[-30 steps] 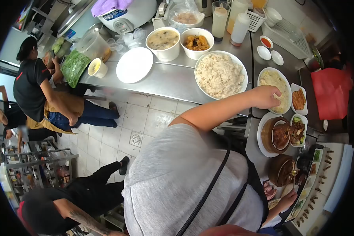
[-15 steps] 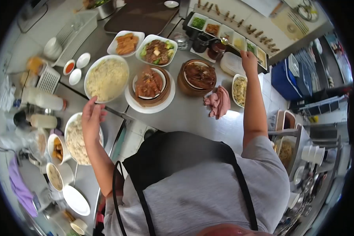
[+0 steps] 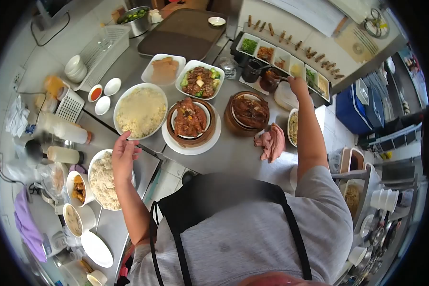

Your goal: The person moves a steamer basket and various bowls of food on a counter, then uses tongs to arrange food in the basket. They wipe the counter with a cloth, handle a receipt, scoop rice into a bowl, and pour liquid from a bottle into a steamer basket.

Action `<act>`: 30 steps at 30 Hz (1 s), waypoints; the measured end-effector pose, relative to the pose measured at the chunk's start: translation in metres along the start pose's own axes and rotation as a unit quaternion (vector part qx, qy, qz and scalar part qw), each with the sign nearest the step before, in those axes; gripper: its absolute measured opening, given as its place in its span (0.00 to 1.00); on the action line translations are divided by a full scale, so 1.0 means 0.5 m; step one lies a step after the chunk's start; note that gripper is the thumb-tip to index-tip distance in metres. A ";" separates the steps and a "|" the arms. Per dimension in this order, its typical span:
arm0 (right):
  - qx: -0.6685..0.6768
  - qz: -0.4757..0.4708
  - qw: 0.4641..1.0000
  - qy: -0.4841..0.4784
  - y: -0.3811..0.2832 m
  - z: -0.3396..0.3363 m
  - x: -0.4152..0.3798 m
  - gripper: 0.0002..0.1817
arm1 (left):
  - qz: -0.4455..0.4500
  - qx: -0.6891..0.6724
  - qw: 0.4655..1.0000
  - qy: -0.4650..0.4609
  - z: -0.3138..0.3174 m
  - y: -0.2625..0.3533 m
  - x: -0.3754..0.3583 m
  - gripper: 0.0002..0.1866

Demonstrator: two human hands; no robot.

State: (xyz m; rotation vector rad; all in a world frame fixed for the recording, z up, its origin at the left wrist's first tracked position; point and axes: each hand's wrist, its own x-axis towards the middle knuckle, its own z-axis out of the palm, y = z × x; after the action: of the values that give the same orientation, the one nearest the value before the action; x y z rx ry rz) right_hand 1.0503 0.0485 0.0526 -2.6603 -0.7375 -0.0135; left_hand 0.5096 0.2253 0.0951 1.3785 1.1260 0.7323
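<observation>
Fingers apart and holding nothing, my left hand [image 3: 124, 155] hovers by the near edge of a large white bowl of pale yellow fried rice [image 3: 140, 109]. Reaching forward, my right hand [image 3: 298, 86] grips the handle of a spoon [image 3: 283, 78], whose bowl end is down in a jar of dark reddish sauce [image 3: 270, 82]. A steamer of glazed brown meat [image 3: 248, 110] stands nearer to me than the jar. Left of it, a second steamer of reddish-brown meat [image 3: 189, 119] sits on a white plate [image 3: 206, 146].
A row of white topping tubs [image 3: 265, 53] lines the back right. Behind the rice are beef with broccoli [image 3: 201, 83] and a brown tray [image 3: 181, 35]. A pink cloth [image 3: 271, 143] lies at the counter's front. Another rice bowl [image 3: 105, 181] and small white dishes are at left.
My right hand has brought the spoon down from above the topping tubs into the sauce jar. My left hand stays open by the rice bowl. The whole view has shifted slightly.
</observation>
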 end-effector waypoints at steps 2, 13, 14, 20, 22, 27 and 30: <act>0.060 0.009 0.998 0.034 0.034 0.004 -0.002 0.22 | -0.002 0.004 1.000 -0.008 0.004 -0.004 0.005 0.18; 0.062 -0.031 0.997 0.022 -0.039 -0.100 -0.086 0.22 | -0.002 0.011 0.998 -0.067 0.022 -0.001 0.006 0.18; 0.081 -0.021 0.996 -0.018 -0.070 -0.112 -0.101 0.21 | -0.003 0.001 0.997 -0.071 0.023 -0.002 0.006 0.18; 0.163 -0.160 0.967 -0.114 -0.247 -0.072 -0.231 0.19 | -0.008 -0.001 0.995 -0.099 0.029 -0.013 0.006 0.18; 0.192 -0.211 0.942 -0.177 -0.282 -0.014 -0.250 0.18 | -0.002 -0.004 0.994 -0.105 0.029 -0.019 0.007 0.19; 0.138 -0.300 0.940 -0.089 -0.386 0.017 -0.341 0.15 | -0.002 0.004 0.993 -0.121 0.023 -0.031 0.001 0.18; 0.108 -0.396 0.911 0.051 -0.401 0.019 -0.363 0.14 | -0.030 -0.004 0.992 -0.122 0.030 -0.043 -0.004 0.19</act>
State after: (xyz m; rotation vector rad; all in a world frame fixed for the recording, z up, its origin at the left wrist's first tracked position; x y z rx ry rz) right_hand 0.7931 0.1210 0.0952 -1.9705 -1.6146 -0.2664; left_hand 0.5182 0.2151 0.0721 1.3796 0.9659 0.5087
